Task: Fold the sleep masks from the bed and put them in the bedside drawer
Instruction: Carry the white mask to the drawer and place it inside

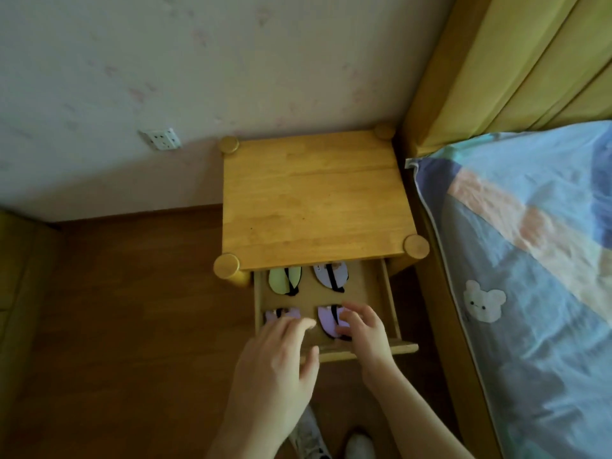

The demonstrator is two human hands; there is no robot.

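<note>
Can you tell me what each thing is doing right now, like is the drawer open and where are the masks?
drawer: pulled open
green mask: folded, back left of drawer
white mask: folded, back right
pink mask: front left, partly hidden by left hand
purple mask: front right, under right hand
bedside table top: bare
bed: no masks showing

Dim, soft indoor light, floor (126,326) sunk in shadow, brighter wall (198,61) up top, left hand (275,366) motion-blurred, wide-angle bending at the edges, slightly soft throughout
</note>
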